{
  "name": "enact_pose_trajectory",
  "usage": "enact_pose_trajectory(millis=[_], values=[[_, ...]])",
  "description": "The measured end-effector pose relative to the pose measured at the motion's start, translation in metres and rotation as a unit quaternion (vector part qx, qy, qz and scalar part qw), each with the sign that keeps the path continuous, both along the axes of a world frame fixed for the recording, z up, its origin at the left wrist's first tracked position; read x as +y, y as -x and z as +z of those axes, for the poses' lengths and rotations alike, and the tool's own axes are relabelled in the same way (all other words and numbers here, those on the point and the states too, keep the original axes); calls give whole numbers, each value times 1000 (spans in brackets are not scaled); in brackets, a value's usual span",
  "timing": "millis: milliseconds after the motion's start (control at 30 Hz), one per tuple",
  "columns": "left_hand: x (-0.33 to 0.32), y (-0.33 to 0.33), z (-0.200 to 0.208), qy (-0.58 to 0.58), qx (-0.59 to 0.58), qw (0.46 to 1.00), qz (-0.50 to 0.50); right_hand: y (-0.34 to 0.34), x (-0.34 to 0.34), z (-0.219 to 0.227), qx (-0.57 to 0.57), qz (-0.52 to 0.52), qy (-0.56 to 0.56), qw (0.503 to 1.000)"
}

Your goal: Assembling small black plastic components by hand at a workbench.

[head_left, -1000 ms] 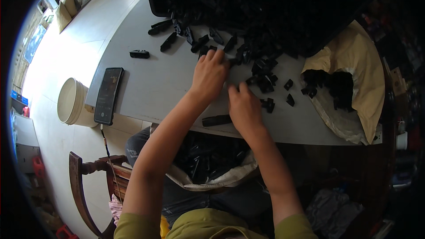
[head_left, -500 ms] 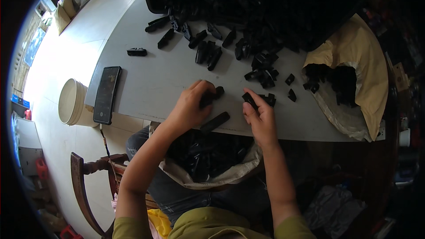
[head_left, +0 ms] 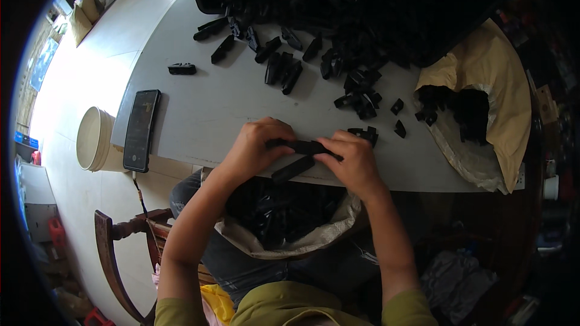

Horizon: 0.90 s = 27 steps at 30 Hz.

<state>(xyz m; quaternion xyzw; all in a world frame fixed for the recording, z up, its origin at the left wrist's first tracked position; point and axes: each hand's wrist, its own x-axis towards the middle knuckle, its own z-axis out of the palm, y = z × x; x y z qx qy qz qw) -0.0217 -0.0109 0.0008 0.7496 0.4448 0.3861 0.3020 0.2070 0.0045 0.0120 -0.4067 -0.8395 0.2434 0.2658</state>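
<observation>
My left hand [head_left: 257,145] and my right hand [head_left: 351,162] meet above the table's near edge, fingers closed on a long black plastic part [head_left: 304,147]. Each hand pinches one end; whether it is one piece or two pressed together, I cannot tell. Just below it, another long black part [head_left: 293,169] lies slanted at the table edge. Under my wrists, an open sack [head_left: 290,247] on my lap holds many black parts. Close beyond my right fingers sits a black piece [head_left: 365,135]. Two small black pieces [head_left: 397,107] lie farther right.
Loose black parts [head_left: 282,72] are scattered across the grey table [head_left: 199,105], below a large black bin [head_left: 208,6] at the back. A paper sack [head_left: 507,84] of small black pieces lies open at the right. A phone [head_left: 142,130] rests at the left edge, near a bucket [head_left: 93,139].
My hands were apart, each holding a black part. They have come together, the right moving left, and the two held parts now meet between my fingers.
</observation>
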Motion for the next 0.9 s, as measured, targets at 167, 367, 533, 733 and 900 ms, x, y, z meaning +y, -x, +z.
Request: enact_pose_trajectory(millis=[167, 367, 533, 733, 900], values=[[-6, -2, 0, -3, 11, 1000, -8, 17, -10, -3, 13, 4, -47, 999], [-8, 1, 16, -13, 32, 995, -91, -17, -15, -1, -47, -125, -131, 982], [57, -17, 16, -91, 122, 969, 194, -13, -7, -3, -146, -101, -150, 973], [70, -19, 0, -226, 262, 911, 223, 2, -30, -8, 129, -76, -12, 989], [9, -19, 6, -107, 194, 973, 71, -11, -49, -7, 100, -66, -4, 993]])
